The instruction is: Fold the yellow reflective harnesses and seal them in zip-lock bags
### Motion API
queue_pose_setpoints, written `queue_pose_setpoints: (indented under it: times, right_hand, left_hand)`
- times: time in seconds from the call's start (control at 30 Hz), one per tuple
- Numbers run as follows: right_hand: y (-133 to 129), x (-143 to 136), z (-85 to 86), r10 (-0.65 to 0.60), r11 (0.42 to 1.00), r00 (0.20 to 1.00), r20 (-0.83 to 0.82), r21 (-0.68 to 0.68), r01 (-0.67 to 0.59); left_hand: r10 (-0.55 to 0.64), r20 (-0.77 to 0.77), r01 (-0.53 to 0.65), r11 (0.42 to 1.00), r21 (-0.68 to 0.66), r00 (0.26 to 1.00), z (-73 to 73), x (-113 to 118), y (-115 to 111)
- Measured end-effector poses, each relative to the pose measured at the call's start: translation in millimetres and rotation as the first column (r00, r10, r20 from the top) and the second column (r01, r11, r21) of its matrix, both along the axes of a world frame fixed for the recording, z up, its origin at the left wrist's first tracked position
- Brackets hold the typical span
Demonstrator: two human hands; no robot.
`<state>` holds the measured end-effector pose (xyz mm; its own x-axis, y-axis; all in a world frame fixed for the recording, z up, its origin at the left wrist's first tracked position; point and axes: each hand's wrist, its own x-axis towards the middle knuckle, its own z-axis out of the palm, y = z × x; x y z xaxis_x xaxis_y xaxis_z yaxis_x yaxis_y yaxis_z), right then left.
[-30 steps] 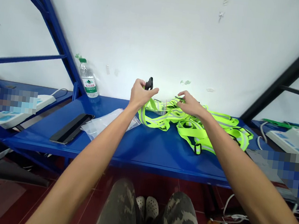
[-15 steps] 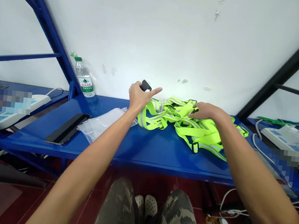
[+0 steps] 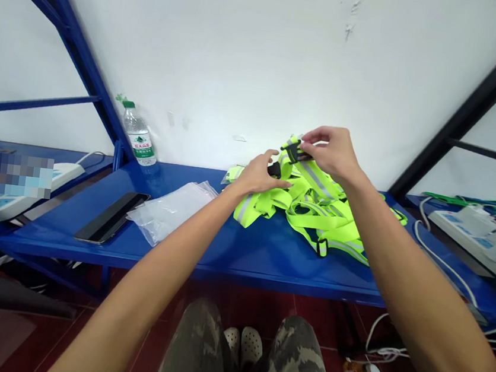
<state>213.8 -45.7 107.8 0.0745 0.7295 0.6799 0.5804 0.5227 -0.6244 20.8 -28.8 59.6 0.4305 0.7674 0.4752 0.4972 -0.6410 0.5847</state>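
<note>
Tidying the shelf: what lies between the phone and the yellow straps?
In the head view, clear plastic bags lie between the phone and the straps.

reflective straps (image 3: pixel 312 208) | neon yellow, tangled on shelf | buckle (image 3: pixel 292 151) lifted

On the blue shelf (image 3: pixel 222 255), the right hand (image 3: pixel 334 154) pinches a black buckle (image 3: pixel 294 151) lifted above the heap of yellow straps (image 3: pixel 317 209) near the back edge. The left hand (image 3: pixel 258 175) holds a second buckle (image 3: pixel 274 168) just below. Clear bags (image 3: pixel 169 210), a phone (image 3: pixel 112 217) and a bottle (image 3: pixel 138 135) lie toward the left end.
</note>
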Motion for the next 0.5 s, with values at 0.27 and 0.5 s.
queue_pose_setpoints:
  times: [0.27,0.5]
  right_hand:
    - [-25.4,-20.0,23.0,0.325,0.945,0.929,-0.175,0.078,-0.316]
    - [-21.2,-16.1,23.9,0.238,0.971,0.969,0.064,-0.043,-0.235]
  left_hand:
    - [0.125,0.176,-0.143,0.985,0.097,0.977,25.1,8.8,10.1]
    - [0.17,0.42,-0.326,0.885,0.333,0.892,90.3,5.5,14.7]
